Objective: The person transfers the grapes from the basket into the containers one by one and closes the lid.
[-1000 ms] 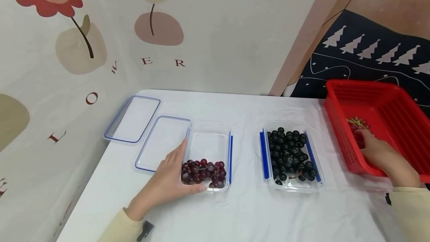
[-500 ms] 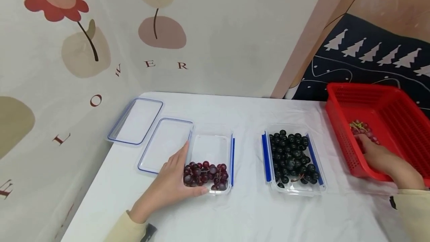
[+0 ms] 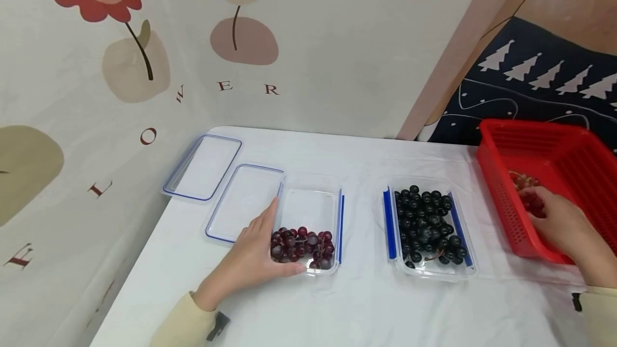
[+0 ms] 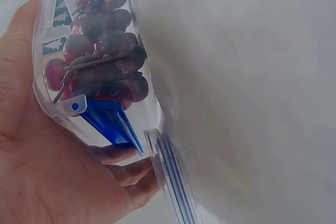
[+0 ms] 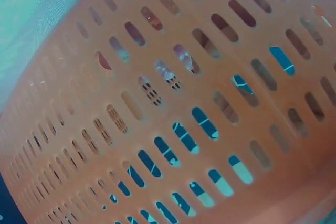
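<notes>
In the head view my left hand (image 3: 253,253) rests against the left and near sides of a clear container (image 3: 310,205), its fingers fairly straight. Dark red grapes (image 3: 302,246) fill the near end of that box. The left wrist view shows the palm beside the container wall and a blue clip (image 4: 111,124) hanging down near the fingers. My right hand (image 3: 564,221) reaches into the red basket (image 3: 554,143) and holds a bunch of red grapes (image 3: 534,202), partly hidden by the fingers. The basket's slotted wall (image 5: 173,93) fills the right wrist view and hides most of the hand.
Between the hands stands a second clear container with black grapes (image 3: 426,226), its blue side clips (image 3: 389,224) hanging down. Two clear lids with blue seals, a nearer lid (image 3: 246,202) and a farther lid (image 3: 204,167), lie at the left. A printed curtain (image 3: 337,58) borders the white table.
My right hand has lifted slightly inside the basket, with red grapes now showing at its fingers. The left hand keeps its place on the container. The head view has shifted a little.
</notes>
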A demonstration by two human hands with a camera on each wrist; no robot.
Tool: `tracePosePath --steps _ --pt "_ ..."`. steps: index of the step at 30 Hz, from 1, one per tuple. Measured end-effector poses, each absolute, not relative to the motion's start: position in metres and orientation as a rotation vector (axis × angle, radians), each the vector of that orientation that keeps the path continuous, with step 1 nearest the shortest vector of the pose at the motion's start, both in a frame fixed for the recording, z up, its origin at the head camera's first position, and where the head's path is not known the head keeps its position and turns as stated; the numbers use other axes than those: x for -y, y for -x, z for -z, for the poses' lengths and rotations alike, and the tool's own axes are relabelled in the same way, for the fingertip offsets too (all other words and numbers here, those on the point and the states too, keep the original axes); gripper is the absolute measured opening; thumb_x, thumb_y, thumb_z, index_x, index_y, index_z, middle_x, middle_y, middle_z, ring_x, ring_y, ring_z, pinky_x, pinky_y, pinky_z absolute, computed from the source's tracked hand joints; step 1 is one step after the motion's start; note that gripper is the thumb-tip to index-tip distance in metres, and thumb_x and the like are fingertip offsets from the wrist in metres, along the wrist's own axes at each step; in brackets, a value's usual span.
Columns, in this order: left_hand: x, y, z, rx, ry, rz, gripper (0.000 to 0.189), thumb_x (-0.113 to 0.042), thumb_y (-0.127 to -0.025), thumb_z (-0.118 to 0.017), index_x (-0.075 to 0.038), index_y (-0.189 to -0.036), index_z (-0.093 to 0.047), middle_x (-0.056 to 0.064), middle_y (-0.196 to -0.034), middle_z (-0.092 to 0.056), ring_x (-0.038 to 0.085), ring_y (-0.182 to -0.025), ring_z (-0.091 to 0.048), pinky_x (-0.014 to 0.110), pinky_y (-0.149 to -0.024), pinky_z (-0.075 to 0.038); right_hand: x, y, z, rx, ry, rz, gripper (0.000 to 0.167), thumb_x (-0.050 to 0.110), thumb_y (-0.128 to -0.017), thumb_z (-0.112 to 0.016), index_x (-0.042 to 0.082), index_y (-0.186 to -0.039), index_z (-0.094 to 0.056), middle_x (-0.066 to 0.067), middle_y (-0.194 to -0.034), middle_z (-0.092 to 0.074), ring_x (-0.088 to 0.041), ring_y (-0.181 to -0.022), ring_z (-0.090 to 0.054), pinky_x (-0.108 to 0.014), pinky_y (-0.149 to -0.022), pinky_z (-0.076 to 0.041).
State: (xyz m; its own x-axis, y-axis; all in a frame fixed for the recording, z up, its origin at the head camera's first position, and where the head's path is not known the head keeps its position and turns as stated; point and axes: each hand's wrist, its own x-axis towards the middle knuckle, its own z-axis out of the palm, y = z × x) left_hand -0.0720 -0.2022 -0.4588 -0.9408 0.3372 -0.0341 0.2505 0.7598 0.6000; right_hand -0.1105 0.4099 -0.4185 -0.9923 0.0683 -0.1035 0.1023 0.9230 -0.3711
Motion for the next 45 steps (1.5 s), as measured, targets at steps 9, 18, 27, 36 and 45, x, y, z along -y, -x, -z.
tracePosePath --steps 9,18,27,36,45 --pt "0.203 0.069 0.453 -2.810 -0.461 -0.927 0.152 -0.084 -0.073 -0.084 -0.010 -0.176 0.000 0.022 -0.178 -0.018 0.046 -0.160 -0.024 0.072 -0.122 -0.024 -0.387 0.096 0.407 -3.228 -0.300 0.569 0.054 -0.006 -0.100 -0.068 -0.010 -0.148 -0.044 -0.039 -0.120 -0.044 -0.055 -0.102 -0.044 -0.077 -0.081 -0.051" --pt "0.205 0.066 0.451 -2.822 -0.478 -0.902 0.154 -0.084 -0.071 -0.085 -0.008 -0.176 -0.002 0.023 -0.178 -0.018 0.047 -0.160 -0.025 0.072 -0.122 -0.025 -0.361 0.085 0.396 -3.476 -0.260 0.580 0.050 -0.007 -0.097 -0.069 -0.007 -0.145 -0.054 -0.037 -0.117 -0.046 -0.052 -0.099 -0.045 -0.054 -0.064 -0.046" --pt "0.206 0.066 0.451 -2.820 -0.472 -0.903 0.153 -0.085 -0.072 -0.083 -0.009 -0.176 -0.001 0.023 -0.178 -0.017 0.046 -0.161 -0.024 0.072 -0.122 -0.024 -0.324 0.085 0.379 -3.546 -0.036 0.719 0.052 -0.008 -0.095 -0.076 -0.003 -0.144 -0.061 -0.032 -0.121 -0.050 -0.048 -0.103 -0.048 -0.002 -0.070 -0.021" --pt "0.207 0.067 0.451 -2.818 -0.454 -0.894 0.154 -0.089 -0.072 -0.080 -0.012 -0.176 0.003 0.023 -0.178 -0.018 0.047 -0.160 -0.024 0.071 -0.123 -0.023 -0.281 0.079 0.382 -3.594 0.579 0.748 0.060 -0.013 -0.081 -0.085 0.003 -0.137 -0.070 -0.023 -0.109 -0.057 -0.026 -0.085 -0.050 -0.003 -0.073 -0.032" --pt "0.202 0.070 0.454 -2.806 -0.469 -0.926 0.152 -0.084 -0.074 -0.084 -0.007 -0.176 0.000 0.025 -0.177 -0.018 0.050 -0.159 -0.026 0.073 -0.122 -0.025 -0.238 0.082 0.384 -3.471 0.898 0.739 0.071 -0.011 -0.073 -0.094 0.011 -0.137 -0.071 -0.013 -0.110 -0.062 -0.017 -0.086 -0.056 -0.004 -0.075 -0.043"
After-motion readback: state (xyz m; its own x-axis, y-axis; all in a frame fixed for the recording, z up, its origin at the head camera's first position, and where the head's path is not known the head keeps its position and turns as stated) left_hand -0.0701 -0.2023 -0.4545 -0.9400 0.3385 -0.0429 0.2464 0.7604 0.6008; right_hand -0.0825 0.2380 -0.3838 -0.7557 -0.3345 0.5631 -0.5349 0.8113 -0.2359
